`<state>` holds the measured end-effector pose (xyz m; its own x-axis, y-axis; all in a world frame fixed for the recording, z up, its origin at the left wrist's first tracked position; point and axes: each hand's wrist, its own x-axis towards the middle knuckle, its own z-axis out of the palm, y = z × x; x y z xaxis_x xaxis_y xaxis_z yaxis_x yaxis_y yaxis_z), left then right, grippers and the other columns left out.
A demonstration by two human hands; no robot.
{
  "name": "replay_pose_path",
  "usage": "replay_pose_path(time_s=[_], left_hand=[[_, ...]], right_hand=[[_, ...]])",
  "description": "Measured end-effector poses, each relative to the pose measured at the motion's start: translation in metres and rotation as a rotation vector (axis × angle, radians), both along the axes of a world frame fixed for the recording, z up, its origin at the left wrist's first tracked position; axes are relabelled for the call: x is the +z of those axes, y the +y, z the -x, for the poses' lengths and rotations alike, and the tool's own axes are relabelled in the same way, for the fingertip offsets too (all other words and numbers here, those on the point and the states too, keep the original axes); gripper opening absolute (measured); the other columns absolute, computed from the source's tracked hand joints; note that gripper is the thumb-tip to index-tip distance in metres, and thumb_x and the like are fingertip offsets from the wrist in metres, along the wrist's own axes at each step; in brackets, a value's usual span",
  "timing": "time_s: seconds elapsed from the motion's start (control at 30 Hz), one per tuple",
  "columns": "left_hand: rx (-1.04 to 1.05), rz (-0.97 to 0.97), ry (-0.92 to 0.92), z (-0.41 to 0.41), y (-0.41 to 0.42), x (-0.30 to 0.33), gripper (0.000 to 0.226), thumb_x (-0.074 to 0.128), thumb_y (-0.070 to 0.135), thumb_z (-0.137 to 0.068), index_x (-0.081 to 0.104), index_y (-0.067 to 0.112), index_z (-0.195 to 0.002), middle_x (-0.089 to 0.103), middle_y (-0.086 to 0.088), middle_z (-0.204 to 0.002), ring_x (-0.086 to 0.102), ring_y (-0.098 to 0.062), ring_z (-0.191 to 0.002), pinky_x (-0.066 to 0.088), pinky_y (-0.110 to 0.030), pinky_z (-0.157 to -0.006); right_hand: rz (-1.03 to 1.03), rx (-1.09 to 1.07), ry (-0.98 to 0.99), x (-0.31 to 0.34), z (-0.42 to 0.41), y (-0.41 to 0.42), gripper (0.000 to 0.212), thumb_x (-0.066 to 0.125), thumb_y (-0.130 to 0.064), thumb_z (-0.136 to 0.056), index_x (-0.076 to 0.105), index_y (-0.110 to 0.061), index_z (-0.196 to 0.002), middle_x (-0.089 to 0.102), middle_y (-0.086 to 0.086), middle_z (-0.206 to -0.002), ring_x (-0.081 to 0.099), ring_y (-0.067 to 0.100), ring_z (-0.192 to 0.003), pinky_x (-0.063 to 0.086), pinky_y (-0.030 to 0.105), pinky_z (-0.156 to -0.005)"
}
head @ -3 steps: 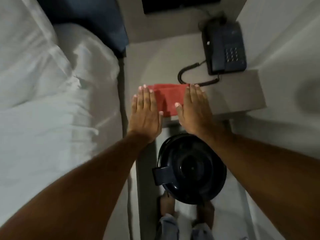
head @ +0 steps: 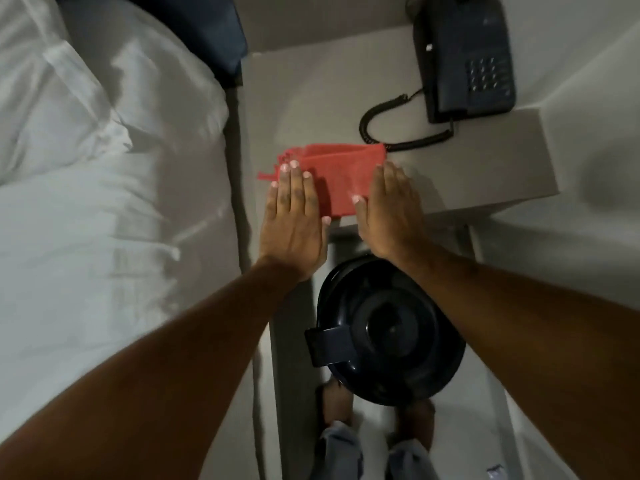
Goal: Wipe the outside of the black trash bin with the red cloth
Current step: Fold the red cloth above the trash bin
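On table (head: pixel 311 98): left hand (head: pixel 294 223), right hand (head: pixel 391 209) hovering flat, fingers extended, flanking red cloth (head: pixel 339 178); cloth ungrasped, black trash bin (head: pixel 391 327) awaiting wiping.

Dark corded telephone (head: pixel 464 60) sits at far right of the grey table (head: pixel 311 98), its coiled cord (head: pixel 391 133) looping toward the near edge. White bed (head: pixel 104 168) at left; dark blue cushion (head: pixel 204 26) at far end.
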<state>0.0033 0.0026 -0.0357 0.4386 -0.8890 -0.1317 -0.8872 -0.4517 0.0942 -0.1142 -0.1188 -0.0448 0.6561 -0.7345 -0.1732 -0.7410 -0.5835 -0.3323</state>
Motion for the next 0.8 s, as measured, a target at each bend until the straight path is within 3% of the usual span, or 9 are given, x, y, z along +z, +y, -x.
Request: replay_pose_path(time_s=[0.17, 0.27, 0.33, 0.4, 0.47, 0.53, 0.7, 0.8], left_hand=[[-0.084, -0.073, 0.004, 0.000, 0.013, -0.035, 0.068, 0.021, 0.037, -0.101, 0.001, -0.006, -0.150, 0.000, -0.029, -0.160, -0.001, -0.039, -0.149, 0.005, -0.050, -0.121], [-0.095, -0.125, 0.051, -0.002, 0.015, -0.044, 0.068, 0.022, 0.037, -0.101, 0.000, -0.002, -0.152, -0.002, -0.024, -0.162, -0.004, -0.036, -0.149, 0.004, -0.049, -0.121], [-0.098, -0.123, 0.086, -0.002, 0.015, -0.044, 0.068, 0.026, 0.036, -0.101, -0.001, 0.000, -0.152, -0.003, -0.023, -0.162, -0.004, -0.036, -0.149, 0.004, -0.049, -0.121], [-0.112, -0.125, 0.114, -0.004, 0.016, -0.037, 0.069, 0.027, 0.036, -0.101, 0.000, 0.000, -0.153, -0.004, -0.023, -0.162, -0.005, -0.036, -0.149, 0.004, -0.049, -0.121], [-0.106, -0.134, 0.145, -0.003, 0.019, -0.025, 0.068, 0.025, 0.037, -0.102, -0.001, 0.000, -0.152, -0.004, -0.024, -0.162, -0.005, -0.036, -0.149, 0.002, -0.047, -0.121], [-0.070, -0.083, 0.156, 0.010, 0.027, -0.013, 0.069, 0.026, 0.037, -0.101, 0.001, -0.002, -0.152, -0.002, -0.025, -0.162, -0.003, -0.035, -0.149, 0.003, -0.047, -0.121], [-0.116, 0.046, 0.178, 0.109, 0.080, -0.012, 0.068, 0.025, 0.038, -0.101, 0.007, -0.004, -0.151, 0.003, -0.026, -0.161, -0.002, -0.035, -0.149, 0.005, -0.048, -0.121], [-0.224, -0.012, 0.213, 0.181, 0.109, -0.037, 0.071, 0.028, 0.040, -0.100, 0.007, -0.005, -0.151, 0.002, -0.026, -0.161, -0.004, -0.036, -0.149, 0.002, -0.046, -0.121]], right_hand=[[-0.026, -0.249, -0.122, -0.020, -0.022, 0.005, 0.050, 0.064, -0.024, -0.096, 0.049, -0.001, -0.137, 0.051, 0.022, -0.143, 0.049, 0.037, -0.130, 0.041, 0.048, -0.110], [-0.044, -0.475, -0.137, -0.018, -0.040, 0.003, 0.055, 0.075, -0.022, -0.087, 0.052, -0.003, -0.133, 0.057, 0.019, -0.134, 0.053, 0.036, -0.124, 0.045, 0.046, -0.104], [-0.141, -0.665, -0.147, -0.016, -0.049, 0.001, 0.060, 0.081, -0.021, -0.082, 0.051, -0.006, -0.131, 0.060, 0.017, -0.132, 0.057, 0.035, -0.122, 0.049, 0.045, -0.099], [-0.301, -0.745, -0.184, -0.013, -0.052, -0.004, 0.045, 0.080, -0.018, -0.083, 0.059, -0.008, -0.122, 0.067, 0.012, -0.124, 0.066, 0.030, -0.112, 0.056, 0.038, -0.088], [-0.465, -0.739, -0.333, -0.008, -0.046, -0.005, 0.026, 0.074, -0.013, -0.087, 0.066, -0.009, -0.112, 0.073, 0.009, -0.113, 0.071, 0.022, -0.092, 0.055, 0.027, -0.069], [-0.606, -0.759, -0.566, 0.007, -0.031, 0.003, 0.021, 0.073, -0.010, -0.086, 0.066, -0.010, -0.107, 0.074, 0.006, -0.104, 0.069, 0.014, -0.078, 0.052, 0.020, -0.059], [-0.781, -0.678, -1.103, 0.050, 0.047, 0.047, 0.012, 0.064, -0.006, -0.077, 0.067, -0.010, -0.089, 0.066, -0.004, -0.072, 0.063, 0.006, -0.060, 0.051, 0.023, -0.055], [-0.690, -0.725, -1.214, 0.055, 0.125, 0.068, 0.028, 0.063, -0.012, -0.070, 0.062, -0.018, -0.097, 0.067, -0.003, -0.081, 0.064, 0.010, -0.066, 0.053, 0.028, -0.060]])
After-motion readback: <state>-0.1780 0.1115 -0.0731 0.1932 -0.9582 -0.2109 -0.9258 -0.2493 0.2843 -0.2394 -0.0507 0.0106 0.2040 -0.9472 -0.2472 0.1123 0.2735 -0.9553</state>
